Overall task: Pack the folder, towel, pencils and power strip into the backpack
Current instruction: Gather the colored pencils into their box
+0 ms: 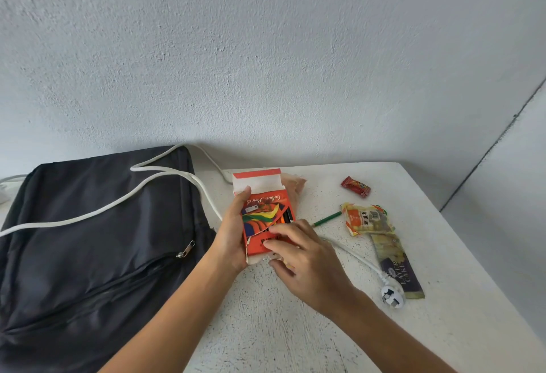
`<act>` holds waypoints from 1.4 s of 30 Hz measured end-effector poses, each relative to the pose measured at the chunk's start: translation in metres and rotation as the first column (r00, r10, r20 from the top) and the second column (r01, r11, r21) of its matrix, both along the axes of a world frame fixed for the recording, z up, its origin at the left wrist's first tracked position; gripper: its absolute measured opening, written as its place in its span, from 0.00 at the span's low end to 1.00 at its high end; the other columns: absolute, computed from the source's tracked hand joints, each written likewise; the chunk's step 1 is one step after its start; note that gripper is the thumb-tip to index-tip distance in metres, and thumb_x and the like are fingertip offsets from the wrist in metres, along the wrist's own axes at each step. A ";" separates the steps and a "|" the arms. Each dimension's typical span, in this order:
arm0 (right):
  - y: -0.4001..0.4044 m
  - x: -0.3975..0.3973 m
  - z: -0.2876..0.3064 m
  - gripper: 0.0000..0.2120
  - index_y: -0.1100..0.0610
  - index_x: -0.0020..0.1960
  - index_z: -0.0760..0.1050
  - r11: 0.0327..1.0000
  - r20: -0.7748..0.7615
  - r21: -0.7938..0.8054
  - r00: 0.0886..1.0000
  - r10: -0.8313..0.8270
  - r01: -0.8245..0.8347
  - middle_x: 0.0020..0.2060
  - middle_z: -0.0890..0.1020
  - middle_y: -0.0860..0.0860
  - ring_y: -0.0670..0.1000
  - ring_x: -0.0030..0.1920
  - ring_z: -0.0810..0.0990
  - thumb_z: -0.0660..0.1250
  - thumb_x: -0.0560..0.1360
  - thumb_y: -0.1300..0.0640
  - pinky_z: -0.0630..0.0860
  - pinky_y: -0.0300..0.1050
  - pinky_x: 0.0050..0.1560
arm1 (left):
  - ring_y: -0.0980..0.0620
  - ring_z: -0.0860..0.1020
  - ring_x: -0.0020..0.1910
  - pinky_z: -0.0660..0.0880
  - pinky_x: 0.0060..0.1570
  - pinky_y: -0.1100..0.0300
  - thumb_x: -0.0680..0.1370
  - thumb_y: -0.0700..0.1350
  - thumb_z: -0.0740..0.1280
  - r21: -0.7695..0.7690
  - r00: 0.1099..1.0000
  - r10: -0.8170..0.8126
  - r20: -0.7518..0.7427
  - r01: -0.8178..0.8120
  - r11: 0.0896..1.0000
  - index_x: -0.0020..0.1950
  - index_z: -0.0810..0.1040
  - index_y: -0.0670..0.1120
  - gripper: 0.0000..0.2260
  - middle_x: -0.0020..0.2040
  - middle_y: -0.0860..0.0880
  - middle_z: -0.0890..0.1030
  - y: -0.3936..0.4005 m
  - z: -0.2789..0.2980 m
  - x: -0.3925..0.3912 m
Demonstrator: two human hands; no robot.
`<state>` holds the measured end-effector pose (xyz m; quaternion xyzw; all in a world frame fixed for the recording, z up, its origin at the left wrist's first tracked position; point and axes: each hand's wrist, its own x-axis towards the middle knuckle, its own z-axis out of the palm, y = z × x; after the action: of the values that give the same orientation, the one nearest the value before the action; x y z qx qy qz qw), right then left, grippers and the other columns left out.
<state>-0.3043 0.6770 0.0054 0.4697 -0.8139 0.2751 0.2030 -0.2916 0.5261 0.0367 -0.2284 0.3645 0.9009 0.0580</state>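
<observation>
Pencil box [264, 213]: an orange carton of colour pencils, held off the bench [295, 328] with its top flap open and facing away from the person. The left hand [232, 236] grips the carton along its left edge, thumb near the open flap, fingers [236, 204] curled round the side; this steadies the box so the contents can be handled. The right hand [307, 257] lies over the lower front of the carton, its fingers [276, 229] bent and pressing at the torn front panel where dark pencil shafts show; whether they pinch a pencil or only push cannot be told. One green pencil [326, 219] lies loose on the bench just right of the right-hand fingers, so the set is judged incomplete and the box not yet ready to pack. The backpack [88, 239] lies flat to the left of the left hand, its zipper pull [186, 250] visible; no open compartment shows. A white cord [88, 216] crosses the backpack, and another length runs under the right hand to a plug [391, 296] beyond it; the power strip body is not identifiable. Snack wrappers [367, 219] and a red sweet [356, 187] lie further right. Something pale [295, 183] sits behind the carton, possibly the towel. No folder is seen.
</observation>
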 end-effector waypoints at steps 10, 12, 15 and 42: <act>0.001 -0.001 -0.001 0.08 0.59 0.50 0.82 0.998 -0.070 -0.026 0.996 0.049 -0.051 0.49 0.82 0.52 0.50 0.50 0.76 0.66 0.75 0.60 0.79 0.43 0.44 | 0.45 0.82 0.33 0.80 0.32 0.57 0.76 0.60 0.63 0.031 1.000 -0.018 0.009 0.018 0.999 0.47 0.81 0.38 0.24 0.40 0.40 0.83 -0.003 -0.001 -0.001; 0.001 -0.002 -0.002 0.08 0.59 0.51 0.82 0.998 -0.090 -0.026 0.995 0.046 -0.048 0.50 0.82 0.52 0.50 0.51 0.76 0.65 0.75 0.60 0.79 0.43 0.45 | 0.45 0.82 0.36 0.80 0.34 0.57 0.76 0.59 0.63 0.033 0.999 -0.031 -0.010 0.032 0.999 0.49 0.81 0.38 0.23 0.42 0.40 0.83 -0.004 -0.002 -0.001; 0.001 -0.003 -0.002 0.08 0.59 0.51 0.82 0.998 -0.099 -0.046 0.995 0.027 -0.032 0.50 0.82 0.52 0.51 0.50 0.76 0.67 0.74 0.61 0.79 0.44 0.41 | 0.46 0.81 0.40 0.80 0.37 0.58 0.76 0.50 0.63 0.018 0.989 -0.085 -0.123 0.088 0.996 0.55 0.78 0.39 0.16 0.46 0.40 0.82 -0.005 -0.004 0.002; -0.004 -0.025 0.085 0.14 0.49 0.53 0.79 0.841 0.520 -0.524 0.832 0.194 0.131 0.43 0.80 0.49 0.43 0.39 0.81 0.66 0.76 0.66 0.78 0.38 0.41 | 0.37 0.78 0.58 0.72 0.58 0.37 0.65 0.23 0.63 -0.355 0.845 -0.459 -0.275 0.355 0.865 0.66 0.69 0.44 0.32 0.60 0.37 0.78 -0.002 -0.017 0.025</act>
<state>-0.3293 0.6728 0.0904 0.3069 -0.7180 0.6199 0.0773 -0.2670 0.5239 0.0201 0.0129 0.5374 0.8298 0.1497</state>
